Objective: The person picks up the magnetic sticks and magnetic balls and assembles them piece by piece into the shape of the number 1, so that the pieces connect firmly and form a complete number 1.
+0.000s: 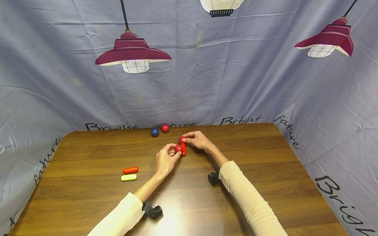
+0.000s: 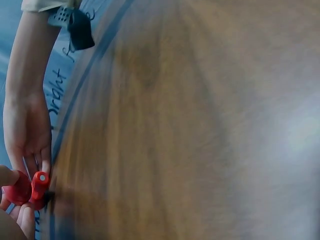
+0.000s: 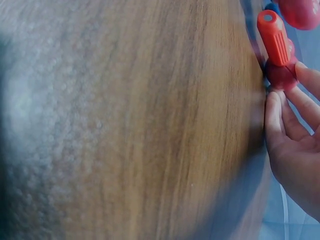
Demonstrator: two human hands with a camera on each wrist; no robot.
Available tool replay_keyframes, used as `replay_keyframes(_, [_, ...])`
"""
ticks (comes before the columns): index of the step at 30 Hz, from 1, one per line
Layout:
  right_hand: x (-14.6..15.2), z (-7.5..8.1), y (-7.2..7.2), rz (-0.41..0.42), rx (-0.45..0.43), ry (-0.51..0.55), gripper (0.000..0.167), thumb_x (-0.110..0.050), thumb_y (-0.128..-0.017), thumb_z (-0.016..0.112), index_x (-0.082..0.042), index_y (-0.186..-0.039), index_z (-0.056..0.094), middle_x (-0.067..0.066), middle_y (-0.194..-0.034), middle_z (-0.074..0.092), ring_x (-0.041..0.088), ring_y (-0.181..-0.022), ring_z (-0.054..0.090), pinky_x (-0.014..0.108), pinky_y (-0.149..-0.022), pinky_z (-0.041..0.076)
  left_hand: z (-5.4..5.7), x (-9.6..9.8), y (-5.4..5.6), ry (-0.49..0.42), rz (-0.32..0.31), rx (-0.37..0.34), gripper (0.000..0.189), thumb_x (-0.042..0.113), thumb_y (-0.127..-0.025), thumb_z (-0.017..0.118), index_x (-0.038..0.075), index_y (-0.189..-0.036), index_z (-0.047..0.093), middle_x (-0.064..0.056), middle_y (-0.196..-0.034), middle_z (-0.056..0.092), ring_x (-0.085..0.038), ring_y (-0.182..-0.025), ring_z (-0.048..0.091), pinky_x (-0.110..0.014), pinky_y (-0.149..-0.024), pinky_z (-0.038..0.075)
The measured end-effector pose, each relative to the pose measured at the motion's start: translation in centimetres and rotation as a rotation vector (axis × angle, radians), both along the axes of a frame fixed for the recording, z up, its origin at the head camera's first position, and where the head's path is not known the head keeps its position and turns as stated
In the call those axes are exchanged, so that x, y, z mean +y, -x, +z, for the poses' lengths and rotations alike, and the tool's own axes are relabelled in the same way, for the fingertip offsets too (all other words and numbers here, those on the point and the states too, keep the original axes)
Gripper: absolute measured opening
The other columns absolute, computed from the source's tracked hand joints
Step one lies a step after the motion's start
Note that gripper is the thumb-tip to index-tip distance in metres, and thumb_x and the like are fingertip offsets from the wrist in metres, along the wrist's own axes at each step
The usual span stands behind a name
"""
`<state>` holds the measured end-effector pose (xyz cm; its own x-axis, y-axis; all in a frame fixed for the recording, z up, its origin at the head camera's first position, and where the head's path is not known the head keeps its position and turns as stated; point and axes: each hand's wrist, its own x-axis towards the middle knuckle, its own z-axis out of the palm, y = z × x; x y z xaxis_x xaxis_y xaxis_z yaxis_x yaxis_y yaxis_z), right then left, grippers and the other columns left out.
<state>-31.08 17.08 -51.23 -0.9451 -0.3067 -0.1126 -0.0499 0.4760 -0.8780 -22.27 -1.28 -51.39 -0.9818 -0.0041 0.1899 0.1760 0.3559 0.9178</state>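
Near the far middle of the table, my left hand [image 1: 165,161] pinches a glossy red ball [image 1: 178,148] between thumb and fingers. My right hand [image 1: 197,140] holds a second red ball [image 1: 182,139] by its fingertips, just beyond and to the right of the first. From this second ball a ribbed red-orange rod [image 3: 274,37] sticks out, a round hole in its free end. That rod [image 1: 183,150] lies alongside the left hand's ball in the head view. In the left wrist view the rod's holed end [image 2: 42,178] shows close beside the left hand's red ball [image 2: 19,189].
A blue ball [image 1: 154,132] and another red ball [image 1: 165,128] sit at the table's back edge. Left of my left hand lie a red-orange rod [image 1: 130,170] and a yellow rod [image 1: 129,177]. A printed cloth [image 1: 187,90] hangs behind the wooden table [image 1: 259,199].
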Motion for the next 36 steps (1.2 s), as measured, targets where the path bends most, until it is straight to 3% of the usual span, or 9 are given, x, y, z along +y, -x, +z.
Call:
replay_keyframes(5, [-0.1, 0.0, 0.0, 0.007, 0.008, 0.003, 0.03, -0.016, -0.095, 0.069, 0.0, -0.12, 0.07, 0.011, -0.117, 0.069, 0.013, -0.089, 0.051, 0.022, -0.073, 0.043, -0.2, -0.1, -0.9, 0.014, -0.054, -0.009, 0.029, 0.003, -0.082, 0.08, -0.002, -0.109, 0.069, -0.015, -0.098, 0.073, -0.027, -0.093, 0.071, -0.032, -0.082, 0.058])
replay_keyframes(15, [0.0, 0.2, 0.0, -0.004, 0.001, -0.003, 0.029, -0.017, -0.095, 0.069, -0.001, -0.12, 0.071, 0.011, -0.119, 0.069, 0.013, -0.092, 0.051, 0.022, -0.075, 0.043, -1.0, 0.1, -1.8, 0.031, -0.135, 0.028, 0.027, -0.001, -0.08, 0.081, -0.004, -0.105, 0.069, -0.015, -0.094, 0.073, -0.028, -0.088, 0.071, -0.035, -0.079, 0.059])
replay_keyframes(36, [-0.1, 0.1, -0.1, -0.024, -0.01, -0.024, 0.032, -0.019, -0.095, 0.069, -0.004, -0.123, 0.07, 0.011, -0.123, 0.067, 0.015, -0.096, 0.051, 0.024, -0.078, 0.044, -1.5, 0.4, -1.8, 0.029, -0.144, 0.032, 0.028, -0.004, -0.08, 0.08, -0.003, -0.106, 0.068, -0.017, -0.099, 0.072, -0.031, -0.092, 0.071, -0.035, -0.082, 0.058])
